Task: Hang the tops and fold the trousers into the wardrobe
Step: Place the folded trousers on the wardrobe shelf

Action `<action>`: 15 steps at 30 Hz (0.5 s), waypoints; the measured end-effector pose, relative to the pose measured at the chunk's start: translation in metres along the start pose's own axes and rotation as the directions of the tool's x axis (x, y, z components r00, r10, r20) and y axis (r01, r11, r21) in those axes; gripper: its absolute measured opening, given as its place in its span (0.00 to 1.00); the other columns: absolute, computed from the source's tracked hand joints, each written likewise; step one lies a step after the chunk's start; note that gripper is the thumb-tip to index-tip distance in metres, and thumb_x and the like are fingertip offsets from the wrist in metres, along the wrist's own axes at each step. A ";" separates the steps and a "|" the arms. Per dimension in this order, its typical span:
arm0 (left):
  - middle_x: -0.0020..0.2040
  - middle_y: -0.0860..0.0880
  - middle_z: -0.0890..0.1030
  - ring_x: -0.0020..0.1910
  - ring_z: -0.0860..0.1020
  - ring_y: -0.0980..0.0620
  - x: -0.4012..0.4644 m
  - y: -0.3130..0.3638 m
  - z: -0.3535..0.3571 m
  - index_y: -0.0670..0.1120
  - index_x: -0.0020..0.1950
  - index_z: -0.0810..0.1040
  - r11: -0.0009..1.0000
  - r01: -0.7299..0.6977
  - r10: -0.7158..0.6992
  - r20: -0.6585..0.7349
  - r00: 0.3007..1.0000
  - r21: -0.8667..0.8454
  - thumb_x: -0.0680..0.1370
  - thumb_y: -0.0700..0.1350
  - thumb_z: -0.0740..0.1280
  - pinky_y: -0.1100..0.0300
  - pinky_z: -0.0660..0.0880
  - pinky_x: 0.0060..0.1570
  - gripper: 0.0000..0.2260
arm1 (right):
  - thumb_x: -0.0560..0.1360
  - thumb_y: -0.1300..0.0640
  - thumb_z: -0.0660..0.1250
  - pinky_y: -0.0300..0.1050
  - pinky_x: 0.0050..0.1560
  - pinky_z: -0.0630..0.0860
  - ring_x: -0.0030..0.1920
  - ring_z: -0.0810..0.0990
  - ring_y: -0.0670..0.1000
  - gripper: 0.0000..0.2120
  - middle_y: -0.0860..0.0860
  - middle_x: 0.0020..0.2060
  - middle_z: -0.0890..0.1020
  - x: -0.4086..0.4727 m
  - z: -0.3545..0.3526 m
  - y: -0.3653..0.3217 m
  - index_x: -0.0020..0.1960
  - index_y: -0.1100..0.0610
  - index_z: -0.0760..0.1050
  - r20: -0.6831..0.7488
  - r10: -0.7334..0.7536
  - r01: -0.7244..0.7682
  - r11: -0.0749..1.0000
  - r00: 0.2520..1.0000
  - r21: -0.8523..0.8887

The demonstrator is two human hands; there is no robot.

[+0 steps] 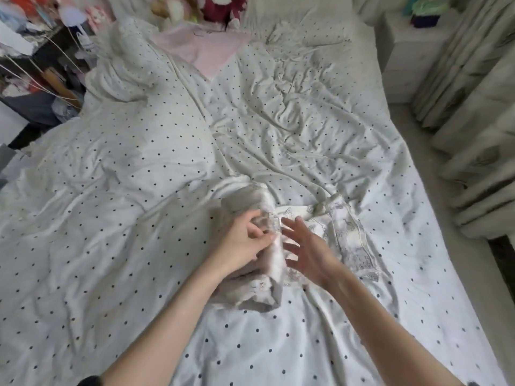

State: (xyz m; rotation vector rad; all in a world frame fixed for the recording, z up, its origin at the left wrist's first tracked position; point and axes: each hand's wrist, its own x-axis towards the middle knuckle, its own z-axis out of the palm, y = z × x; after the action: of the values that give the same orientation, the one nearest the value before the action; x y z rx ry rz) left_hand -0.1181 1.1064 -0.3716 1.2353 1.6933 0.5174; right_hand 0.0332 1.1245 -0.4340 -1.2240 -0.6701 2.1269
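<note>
A pale grey garment [245, 203], partly folded, lies on the dotted bed sheet [139, 168] in front of me. My left hand [245, 238] rests on it, fingers curled and pinching a white edge of the cloth. A white printed garment [351, 238] lies crumpled just to the right of it. My right hand [306, 246] hovers over that white garment with fingers spread and holds nothing; it is blurred. A pink garment [206, 48] lies far up the bed near the pillows.
Plush toys [195, 6] sit at the head of the bed. A cluttered dark shelf [39, 73] stands at the left. A white bedside cabinet [404, 51] and pale curtains [479, 121] are at the right.
</note>
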 end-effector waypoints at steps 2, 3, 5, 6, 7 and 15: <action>0.51 0.50 0.78 0.48 0.77 0.50 0.007 -0.010 0.027 0.48 0.69 0.68 1.000 0.024 -0.025 0.089 0.996 0.020 0.75 0.44 0.69 0.54 0.75 0.57 0.23 | 0.81 0.45 0.52 0.53 0.62 0.71 0.63 0.73 0.54 0.23 0.49 0.66 0.72 -0.007 -0.023 -0.003 0.73 0.53 0.62 -0.105 -0.031 0.018 0.992 0.994 -0.125; 0.53 0.48 0.77 0.52 0.77 0.49 0.012 -0.018 0.032 0.47 0.68 0.70 0.999 0.035 -0.036 0.036 0.999 0.020 0.76 0.42 0.69 0.53 0.73 0.59 0.22 | 0.81 0.47 0.53 0.54 0.67 0.67 0.68 0.69 0.55 0.23 0.50 0.69 0.68 -0.009 -0.030 -0.002 0.74 0.53 0.60 -0.161 -0.061 0.024 0.974 0.985 -0.223; 0.54 0.46 0.76 0.54 0.76 0.48 0.020 -0.040 0.033 0.44 0.65 0.72 0.996 0.086 -0.087 -0.180 0.980 -0.013 0.75 0.40 0.69 0.56 0.72 0.57 0.19 | 0.81 0.50 0.56 0.55 0.70 0.64 0.70 0.66 0.53 0.22 0.52 0.72 0.65 -0.013 -0.039 0.007 0.74 0.54 0.61 -0.257 -0.201 0.073 0.899 0.945 -0.432; 0.56 0.45 0.76 0.55 0.76 0.47 0.024 -0.051 0.030 0.44 0.65 0.72 0.992 0.130 -0.127 -0.290 0.949 -0.010 0.74 0.40 0.70 0.55 0.73 0.57 0.19 | 0.81 0.52 0.57 0.53 0.69 0.65 0.69 0.68 0.52 0.20 0.52 0.71 0.67 -0.015 -0.039 0.012 0.72 0.55 0.65 -0.283 -0.317 0.108 0.815 0.905 -0.569; 0.58 0.43 0.75 0.57 0.76 0.45 0.026 -0.061 0.026 0.43 0.65 0.71 0.983 0.185 -0.177 -0.356 0.918 -0.012 0.73 0.41 0.71 0.53 0.72 0.59 0.21 | 0.81 0.53 0.59 0.51 0.68 0.67 0.67 0.70 0.52 0.19 0.52 0.69 0.70 -0.016 -0.038 0.018 0.70 0.56 0.68 -0.270 -0.426 0.125 0.699 0.863 -0.704; 0.52 0.45 0.82 0.43 0.79 0.51 0.030 -0.083 0.023 0.43 0.56 0.75 0.914 0.286 -0.329 -0.112 0.938 -0.289 0.73 0.41 0.72 0.60 0.74 0.38 0.13 | 0.80 0.54 0.59 0.44 0.71 0.60 0.72 0.63 0.54 0.22 0.54 0.77 0.51 -0.004 -0.022 0.046 0.73 0.49 0.64 -0.034 -0.312 0.104 0.413 0.950 -0.905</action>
State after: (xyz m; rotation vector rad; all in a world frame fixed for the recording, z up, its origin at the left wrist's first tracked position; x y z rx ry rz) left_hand -0.1415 1.0955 -0.4593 0.7290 1.8387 0.6400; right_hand 0.0430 1.0923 -0.4725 -1.7070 -1.9195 1.3152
